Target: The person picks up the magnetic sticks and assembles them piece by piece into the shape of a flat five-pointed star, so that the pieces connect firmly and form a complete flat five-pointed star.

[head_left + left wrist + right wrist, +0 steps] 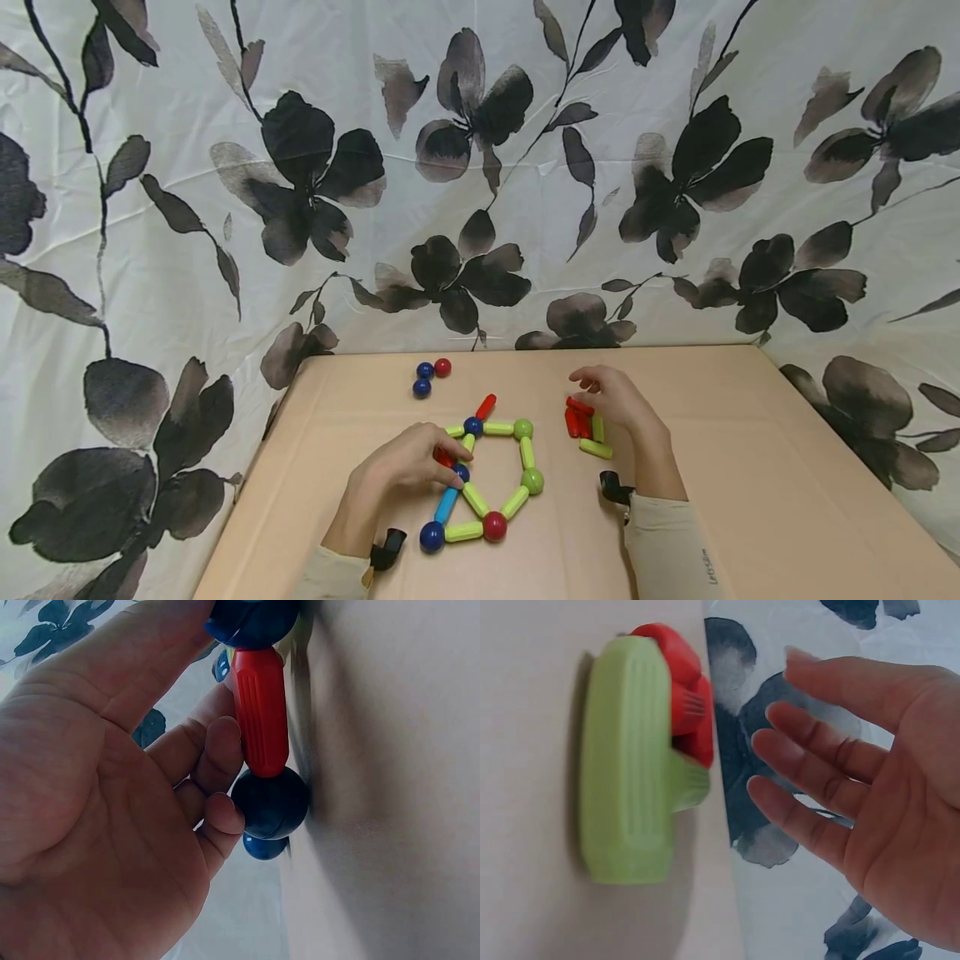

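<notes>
A flat frame of magnetic rods and balls lies on the cardboard-coloured tabletop. Its pale green rods (527,452) join green balls (523,429), a red ball (494,527) and blue balls (432,537); one side has a light blue rod (446,505). My left hand (405,457) pinches a blue ball (461,473) on the frame's left side. Beneath its palm is a red rod (261,712), set between two blue balls, its fingertips alongside. My right hand (618,400), fingers loosely bent and apart from the pieces, hovers by a pile of red rods (577,422) and green rods (596,448).
Two loose blue balls (422,387) and a red ball (443,367) sit near the table's back edge. Another red rod (486,406) sticks out from the frame's top blue ball (473,426). A floral cloth (570,208) hangs behind the table (750,467).
</notes>
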### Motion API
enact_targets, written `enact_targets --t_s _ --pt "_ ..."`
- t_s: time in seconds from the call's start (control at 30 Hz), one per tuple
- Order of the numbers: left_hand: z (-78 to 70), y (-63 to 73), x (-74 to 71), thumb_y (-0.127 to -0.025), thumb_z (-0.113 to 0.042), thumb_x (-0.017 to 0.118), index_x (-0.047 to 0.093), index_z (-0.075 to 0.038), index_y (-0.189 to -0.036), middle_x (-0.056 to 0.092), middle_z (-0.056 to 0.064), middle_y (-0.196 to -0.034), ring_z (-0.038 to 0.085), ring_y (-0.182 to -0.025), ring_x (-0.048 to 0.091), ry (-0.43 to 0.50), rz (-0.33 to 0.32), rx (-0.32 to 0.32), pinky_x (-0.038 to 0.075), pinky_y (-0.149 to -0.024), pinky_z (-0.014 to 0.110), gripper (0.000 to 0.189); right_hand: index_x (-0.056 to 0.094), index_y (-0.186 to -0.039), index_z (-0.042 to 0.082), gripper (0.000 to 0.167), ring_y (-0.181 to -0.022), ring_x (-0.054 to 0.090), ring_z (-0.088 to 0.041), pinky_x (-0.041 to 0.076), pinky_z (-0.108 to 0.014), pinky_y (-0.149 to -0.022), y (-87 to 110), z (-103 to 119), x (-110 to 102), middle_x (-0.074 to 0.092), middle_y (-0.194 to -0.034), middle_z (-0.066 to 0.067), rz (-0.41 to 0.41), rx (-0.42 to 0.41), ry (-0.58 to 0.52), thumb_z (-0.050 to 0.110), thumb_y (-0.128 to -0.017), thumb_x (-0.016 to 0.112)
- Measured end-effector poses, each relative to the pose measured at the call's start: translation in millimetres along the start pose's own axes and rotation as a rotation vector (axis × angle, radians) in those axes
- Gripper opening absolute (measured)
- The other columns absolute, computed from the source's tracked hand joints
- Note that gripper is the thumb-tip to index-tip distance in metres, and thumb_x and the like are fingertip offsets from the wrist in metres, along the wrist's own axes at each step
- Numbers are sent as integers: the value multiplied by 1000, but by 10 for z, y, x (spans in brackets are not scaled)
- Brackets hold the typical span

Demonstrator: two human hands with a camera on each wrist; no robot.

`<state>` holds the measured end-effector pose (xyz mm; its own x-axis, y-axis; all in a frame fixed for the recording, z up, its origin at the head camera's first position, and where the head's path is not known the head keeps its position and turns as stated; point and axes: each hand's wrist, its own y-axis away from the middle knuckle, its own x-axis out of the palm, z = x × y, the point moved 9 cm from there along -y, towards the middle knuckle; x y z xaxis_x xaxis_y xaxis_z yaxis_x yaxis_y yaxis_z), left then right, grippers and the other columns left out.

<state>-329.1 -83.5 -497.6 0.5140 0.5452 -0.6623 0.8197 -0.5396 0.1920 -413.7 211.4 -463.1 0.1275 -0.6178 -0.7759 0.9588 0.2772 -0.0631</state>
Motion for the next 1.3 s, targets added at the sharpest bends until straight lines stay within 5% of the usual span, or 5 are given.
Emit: enact_targets --t_s 0.23,0.6,1.3 --pt "16 -14 17 -82 -23 90 82 -25 -115 72 -7 -110 18 -103 56 -13 -7 9 48 -95 41 34 69 -130 5 31 -100 62 -29 58 -41 -87 2 -174 189 64 -118 -18 52 135 -44 7 -99 68" --pt "4 -14 27 -82 -24 90 81 -25 -116 73 -7 -111 18 -104 57 -23 6 6 49 -94 40 35 73 -121 6 24 -90 62 -25 57 -38 -82 -19 -237 274 68 -102 -11 42 152 42 2 -98 66" --pt "0 -5 -6 -82 -22 90 81 -24 -116 73 -7 -111 18 -104 57 -8 -3 9 48 -94 40 35 70 -122 5 23 -93 63 -29 56 -48 -90 -55 -215 223 70 -108 -14 -27 170 176 8 -99 67"
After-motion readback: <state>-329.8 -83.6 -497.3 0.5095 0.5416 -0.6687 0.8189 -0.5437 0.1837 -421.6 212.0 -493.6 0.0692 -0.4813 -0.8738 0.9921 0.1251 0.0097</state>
